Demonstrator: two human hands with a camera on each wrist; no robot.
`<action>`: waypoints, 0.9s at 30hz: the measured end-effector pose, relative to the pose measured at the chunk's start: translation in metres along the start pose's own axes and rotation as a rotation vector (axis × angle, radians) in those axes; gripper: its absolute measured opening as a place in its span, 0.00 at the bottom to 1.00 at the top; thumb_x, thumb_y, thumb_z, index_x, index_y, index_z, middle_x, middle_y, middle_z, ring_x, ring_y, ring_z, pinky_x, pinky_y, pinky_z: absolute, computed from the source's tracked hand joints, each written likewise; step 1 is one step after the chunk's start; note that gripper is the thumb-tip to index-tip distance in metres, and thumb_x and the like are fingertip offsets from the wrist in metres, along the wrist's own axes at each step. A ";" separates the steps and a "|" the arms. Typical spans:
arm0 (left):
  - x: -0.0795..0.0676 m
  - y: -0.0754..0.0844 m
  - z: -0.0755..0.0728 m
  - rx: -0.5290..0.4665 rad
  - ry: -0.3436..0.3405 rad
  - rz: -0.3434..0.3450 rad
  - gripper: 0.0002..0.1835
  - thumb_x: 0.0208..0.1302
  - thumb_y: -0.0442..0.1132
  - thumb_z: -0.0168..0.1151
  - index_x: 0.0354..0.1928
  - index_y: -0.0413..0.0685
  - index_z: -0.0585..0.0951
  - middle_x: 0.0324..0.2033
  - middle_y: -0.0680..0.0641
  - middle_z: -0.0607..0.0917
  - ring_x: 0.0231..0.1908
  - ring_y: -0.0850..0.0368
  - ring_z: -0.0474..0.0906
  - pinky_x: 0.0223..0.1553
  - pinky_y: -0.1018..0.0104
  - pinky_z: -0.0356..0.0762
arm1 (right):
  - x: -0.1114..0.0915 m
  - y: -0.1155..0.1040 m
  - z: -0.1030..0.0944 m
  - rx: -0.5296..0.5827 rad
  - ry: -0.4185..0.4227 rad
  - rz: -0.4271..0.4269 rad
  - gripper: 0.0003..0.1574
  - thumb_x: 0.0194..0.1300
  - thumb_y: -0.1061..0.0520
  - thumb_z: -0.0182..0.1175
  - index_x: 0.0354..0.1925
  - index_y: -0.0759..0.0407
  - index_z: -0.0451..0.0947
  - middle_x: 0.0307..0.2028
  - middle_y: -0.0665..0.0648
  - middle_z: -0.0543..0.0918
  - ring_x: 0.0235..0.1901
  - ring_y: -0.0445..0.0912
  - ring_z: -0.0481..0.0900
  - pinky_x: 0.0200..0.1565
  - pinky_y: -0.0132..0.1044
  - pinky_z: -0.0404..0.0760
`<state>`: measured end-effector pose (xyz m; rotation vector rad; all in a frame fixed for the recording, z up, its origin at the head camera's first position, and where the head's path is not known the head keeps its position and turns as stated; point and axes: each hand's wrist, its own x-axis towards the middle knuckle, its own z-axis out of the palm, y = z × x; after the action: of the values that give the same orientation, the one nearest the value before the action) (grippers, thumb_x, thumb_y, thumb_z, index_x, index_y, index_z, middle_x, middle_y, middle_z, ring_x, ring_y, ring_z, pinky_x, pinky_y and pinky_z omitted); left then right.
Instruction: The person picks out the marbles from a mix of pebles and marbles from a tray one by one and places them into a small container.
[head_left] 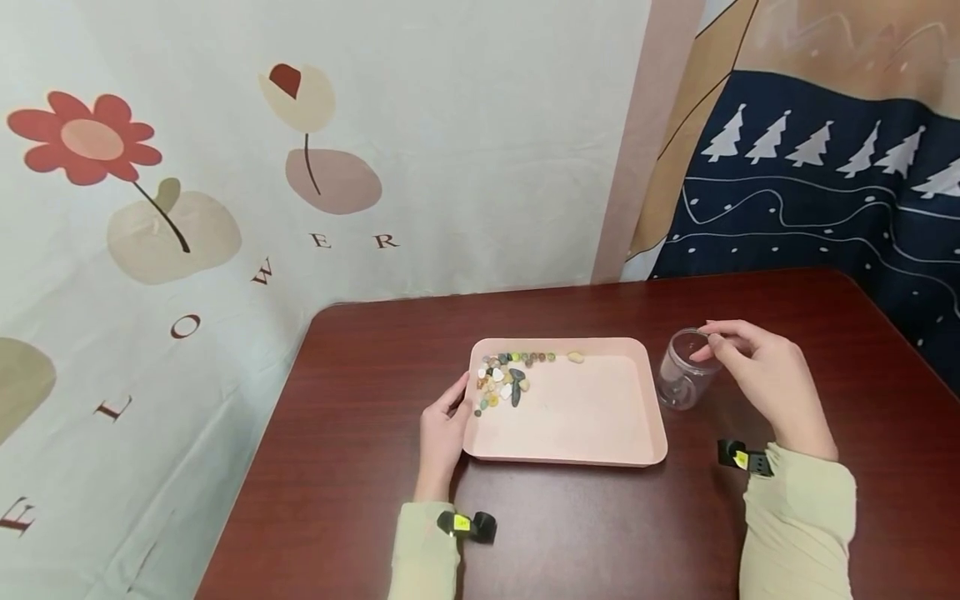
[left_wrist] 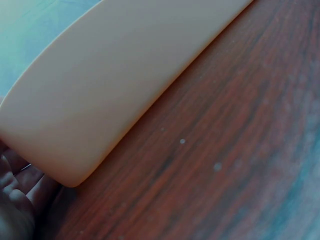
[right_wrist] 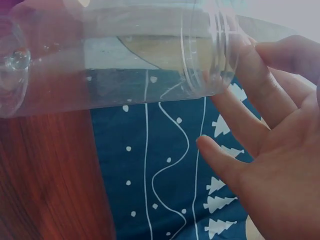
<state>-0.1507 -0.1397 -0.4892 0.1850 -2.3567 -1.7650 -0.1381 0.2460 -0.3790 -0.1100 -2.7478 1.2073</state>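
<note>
On the table lies a pink rectangular tray (head_left: 577,417), with small stones and beads grouped at its left end. My left hand (head_left: 444,427) holds the tray's left edge. In the left wrist view, its fingers (left_wrist: 42,192) lie by the tray's corner, partly hidden. To the right of the tray stands a clear jar (head_left: 678,383) without a lid. My right hand (head_left: 768,379) pinches the jar's rim, with the thumb and index finger close together there. The other fingers spread apart in the right wrist view. A small clear round thing (right_wrist: 21,59) shows at the jar's base.
Along the tray's back edge runs a row of green and brown beads (head_left: 532,357), with a tan stone (head_left: 575,357) to its right. Dark and white stones (head_left: 506,387) lie below the row. Printed cloth (head_left: 480,167) hangs behind the brown table (head_left: 360,375).
</note>
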 end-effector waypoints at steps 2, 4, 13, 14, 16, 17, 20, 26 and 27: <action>0.001 0.000 0.000 0.001 0.000 -0.003 0.19 0.58 0.35 0.57 0.51 0.62 0.78 0.50 0.54 0.78 0.50 0.62 0.72 0.47 0.64 0.72 | 0.001 0.001 0.001 -0.016 -0.016 -0.001 0.26 0.63 0.38 0.44 0.53 0.47 0.71 0.31 0.53 0.84 0.44 0.50 0.70 0.40 0.48 0.67; 0.001 0.000 0.000 0.001 0.000 -0.009 0.19 0.58 0.36 0.57 0.51 0.63 0.78 0.49 0.56 0.77 0.49 0.64 0.72 0.47 0.66 0.72 | 0.003 0.003 0.002 -0.029 -0.022 -0.010 0.25 0.64 0.38 0.44 0.52 0.48 0.72 0.30 0.53 0.84 0.41 0.50 0.71 0.39 0.47 0.67; 0.003 -0.002 0.001 0.002 -0.002 -0.012 0.20 0.58 0.36 0.56 0.51 0.64 0.78 0.49 0.58 0.78 0.49 0.65 0.73 0.47 0.67 0.72 | 0.004 0.006 0.003 -0.056 -0.029 -0.036 0.23 0.65 0.42 0.45 0.51 0.50 0.73 0.30 0.54 0.83 0.41 0.52 0.73 0.42 0.53 0.68; 0.003 -0.002 0.001 0.000 -0.001 -0.011 0.20 0.58 0.35 0.56 0.51 0.63 0.78 0.49 0.58 0.78 0.49 0.65 0.73 0.46 0.67 0.72 | 0.005 0.006 0.003 -0.061 -0.031 -0.035 0.22 0.65 0.42 0.45 0.51 0.50 0.73 0.30 0.54 0.83 0.41 0.52 0.73 0.42 0.53 0.69; 0.003 -0.001 0.002 0.001 -0.002 -0.012 0.20 0.58 0.36 0.56 0.51 0.63 0.78 0.49 0.58 0.77 0.49 0.65 0.72 0.47 0.67 0.72 | 0.005 0.006 0.003 -0.065 -0.029 -0.039 0.22 0.65 0.43 0.45 0.51 0.50 0.73 0.29 0.53 0.83 0.41 0.52 0.73 0.41 0.52 0.69; 0.003 -0.001 0.001 0.002 -0.002 -0.014 0.20 0.58 0.36 0.56 0.52 0.63 0.78 0.49 0.58 0.77 0.49 0.65 0.72 0.47 0.66 0.72 | 0.005 0.006 0.003 -0.068 -0.029 -0.038 0.22 0.65 0.43 0.45 0.51 0.50 0.73 0.29 0.53 0.83 0.40 0.52 0.73 0.41 0.51 0.69; 0.002 -0.001 0.001 0.009 -0.006 -0.013 0.19 0.58 0.36 0.56 0.52 0.62 0.77 0.49 0.58 0.77 0.50 0.66 0.72 0.47 0.66 0.71 | 0.005 0.006 0.004 -0.070 -0.036 -0.038 0.22 0.65 0.43 0.46 0.51 0.51 0.73 0.29 0.53 0.83 0.40 0.52 0.72 0.40 0.51 0.70; 0.001 -0.003 0.001 0.001 -0.010 -0.005 0.19 0.59 0.36 0.56 0.52 0.63 0.77 0.49 0.59 0.77 0.50 0.66 0.72 0.47 0.68 0.71 | 0.004 0.006 0.006 -0.077 -0.049 -0.034 0.23 0.65 0.43 0.45 0.52 0.51 0.73 0.29 0.53 0.83 0.39 0.51 0.72 0.39 0.51 0.70; 0.000 -0.003 0.001 -0.001 -0.010 -0.005 0.19 0.59 0.36 0.56 0.52 0.64 0.77 0.49 0.59 0.77 0.50 0.66 0.72 0.47 0.68 0.71 | 0.004 0.006 0.006 -0.078 -0.050 -0.032 0.23 0.65 0.43 0.45 0.51 0.51 0.73 0.29 0.53 0.83 0.39 0.51 0.72 0.40 0.52 0.70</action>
<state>-0.1513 -0.1397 -0.4926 0.1833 -2.3642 -1.7735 -0.1428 0.2460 -0.3874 -0.0444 -2.8288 1.1093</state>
